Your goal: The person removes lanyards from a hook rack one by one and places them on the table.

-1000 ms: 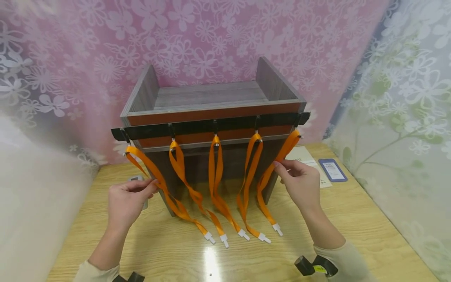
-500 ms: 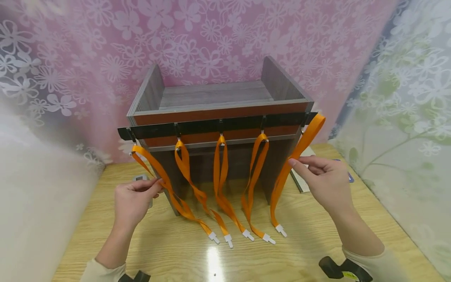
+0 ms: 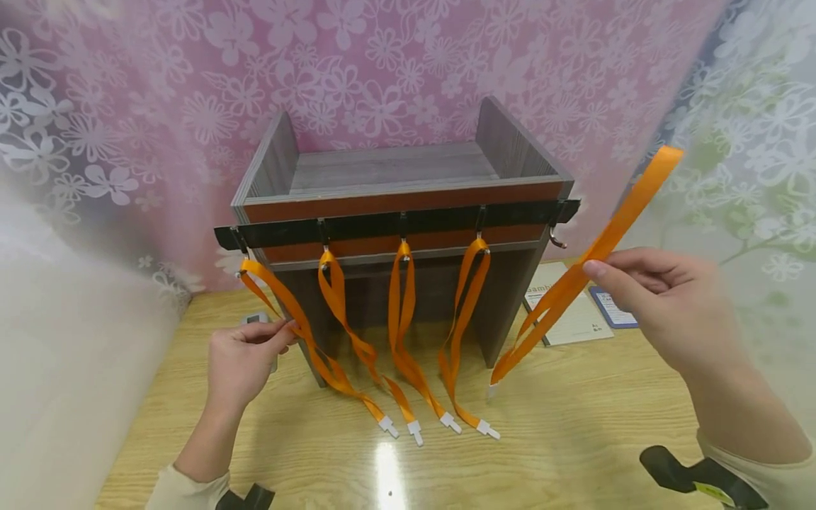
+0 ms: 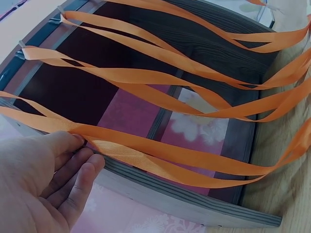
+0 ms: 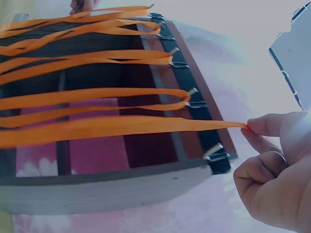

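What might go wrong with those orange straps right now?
The right hand only pinches its unhooked orange strap, so that might slip free. The left hand pinches the leftmost orange strap, which loops over a hook; a careless tug could perhaps pull it off. That strap's white clip lies close to another white clip, so they might tangle.

The left sleeve [image 3: 188, 489] and right sleeve [image 3: 774, 474] are plain cream; black wrist gear [image 3: 701, 476] sits over each, the right one bearing a small yellow-green label [image 3: 714, 493].
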Tool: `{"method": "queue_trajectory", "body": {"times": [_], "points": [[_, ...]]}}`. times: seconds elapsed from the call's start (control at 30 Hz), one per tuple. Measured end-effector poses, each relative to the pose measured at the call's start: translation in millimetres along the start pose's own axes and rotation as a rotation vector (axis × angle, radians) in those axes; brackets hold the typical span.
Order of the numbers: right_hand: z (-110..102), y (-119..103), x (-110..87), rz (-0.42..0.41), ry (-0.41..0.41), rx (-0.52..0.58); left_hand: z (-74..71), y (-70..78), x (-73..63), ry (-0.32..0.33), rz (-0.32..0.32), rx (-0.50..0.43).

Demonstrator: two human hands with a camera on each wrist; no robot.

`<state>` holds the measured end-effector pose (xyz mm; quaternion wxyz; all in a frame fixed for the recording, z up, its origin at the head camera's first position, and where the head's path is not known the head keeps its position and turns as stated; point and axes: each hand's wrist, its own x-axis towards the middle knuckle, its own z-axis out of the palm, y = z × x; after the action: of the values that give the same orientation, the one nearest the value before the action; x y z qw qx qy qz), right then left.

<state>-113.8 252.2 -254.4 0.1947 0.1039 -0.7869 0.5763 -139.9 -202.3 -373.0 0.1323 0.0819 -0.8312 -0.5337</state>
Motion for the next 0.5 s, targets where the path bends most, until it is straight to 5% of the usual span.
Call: {"method": "queue_trajectory", "body": {"times": [0.2,0.33,0.5], "points": [[-13.9,0.1,6.8,-0.085,0.007,0.291,-2.6,1.8,0.4,-0.021,0.005,0.006],[-24.6,3.7,5.4,-0.06,0.059,0.37,-2.8,2.8,1.4,-0.044,-0.019,0.019],[-36.5,14.9,3.0,-0.136,0.044,0.49,-2.8,3.4,2.0,-0.046,-0.018,0.023]]}}
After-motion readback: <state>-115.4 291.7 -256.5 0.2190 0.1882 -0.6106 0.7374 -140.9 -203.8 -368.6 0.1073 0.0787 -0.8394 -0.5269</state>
